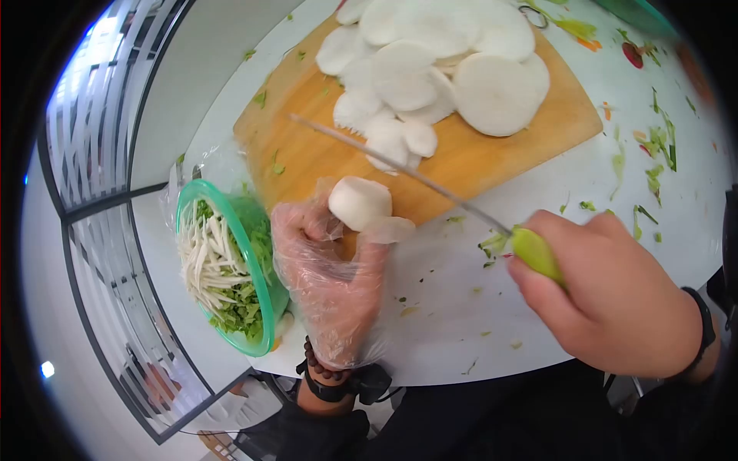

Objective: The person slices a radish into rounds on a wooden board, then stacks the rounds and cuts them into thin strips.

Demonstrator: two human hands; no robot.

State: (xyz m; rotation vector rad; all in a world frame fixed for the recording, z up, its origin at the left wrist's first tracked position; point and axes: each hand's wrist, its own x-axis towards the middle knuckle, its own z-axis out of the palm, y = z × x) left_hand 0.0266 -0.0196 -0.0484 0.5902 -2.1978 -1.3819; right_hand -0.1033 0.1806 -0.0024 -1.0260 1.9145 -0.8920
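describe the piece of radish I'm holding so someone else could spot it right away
Start at the wooden cutting board on the white table. At its near edge, the gloved left hand grips a white radish chunk. Unlike the flat slices piled farther back, it is thick and uncut.

bowl left of cutting board | slices on board | both on table

White radish slices, green-handled knife
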